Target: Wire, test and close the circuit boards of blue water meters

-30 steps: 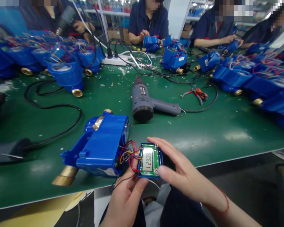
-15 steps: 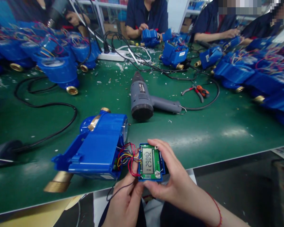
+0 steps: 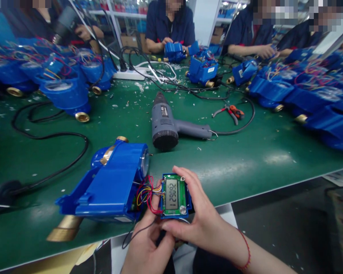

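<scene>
A green circuit board [image 3: 183, 190] with a lit-free grey number display sits in a blue frame at the table's front edge. My right hand [image 3: 196, 205] grips its right side, thumb below and fingers above. Below and left of the board is my left hand [image 3: 151, 239], its fingers bent under the frame and wires; what its fingertips touch is partly hidden. Red, yellow and dark wires [image 3: 150, 196] run from the board to a blue meter housing [image 3: 111, 182], which lies on its side to the left with brass ends.
A grey heat gun [image 3: 164, 121] lies behind the board, with pliers [image 3: 227, 112] to its right. Several blue meters [image 3: 65, 91] line both sides. Black cables cross the green table [image 3: 120, 118]. People work along the far side.
The camera view has shifted, so most things appear slightly further left. My left thumb has moved down, away from the board's lower edge. My right hand keeps its hold.
</scene>
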Motion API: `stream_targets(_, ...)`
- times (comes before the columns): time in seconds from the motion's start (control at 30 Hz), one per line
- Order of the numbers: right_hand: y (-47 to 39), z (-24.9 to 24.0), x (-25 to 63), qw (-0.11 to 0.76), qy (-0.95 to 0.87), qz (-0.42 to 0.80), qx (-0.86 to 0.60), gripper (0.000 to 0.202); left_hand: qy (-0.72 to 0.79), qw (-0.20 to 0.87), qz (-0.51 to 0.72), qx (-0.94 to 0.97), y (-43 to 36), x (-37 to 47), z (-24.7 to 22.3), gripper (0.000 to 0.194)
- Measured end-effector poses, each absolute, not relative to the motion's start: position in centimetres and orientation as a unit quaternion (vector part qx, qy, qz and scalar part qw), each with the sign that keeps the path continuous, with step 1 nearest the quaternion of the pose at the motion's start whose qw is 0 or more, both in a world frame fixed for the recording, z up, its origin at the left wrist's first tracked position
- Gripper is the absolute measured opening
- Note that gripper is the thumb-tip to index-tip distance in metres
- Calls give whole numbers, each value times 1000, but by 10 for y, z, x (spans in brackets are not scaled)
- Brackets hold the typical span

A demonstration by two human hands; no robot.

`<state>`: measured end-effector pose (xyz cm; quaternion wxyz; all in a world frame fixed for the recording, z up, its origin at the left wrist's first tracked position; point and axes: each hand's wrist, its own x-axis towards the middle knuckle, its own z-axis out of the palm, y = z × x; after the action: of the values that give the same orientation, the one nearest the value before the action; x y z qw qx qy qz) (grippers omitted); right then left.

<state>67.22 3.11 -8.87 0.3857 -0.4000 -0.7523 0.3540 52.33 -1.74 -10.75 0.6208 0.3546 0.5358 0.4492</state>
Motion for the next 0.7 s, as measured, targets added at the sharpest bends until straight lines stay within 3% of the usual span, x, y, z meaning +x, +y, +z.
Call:
stream_targets(0.17,32,-84,678,355,-768,382,-373,99,533,617,447,368,-13,527,-105,73)
stream_targets(0.43,33,-81,684,336,-763,421,-358,78,572,588,459,339,-9,541,-93,77)
stream_targets(0.57,34,-81,685,338,-755,445,-344,86,603,551,470,336,-10,543,-91,87)
stream_targets(0.7,34,-84,684,360,-740,443,-356,82,614,535,465,348,-8,543,-89,82)
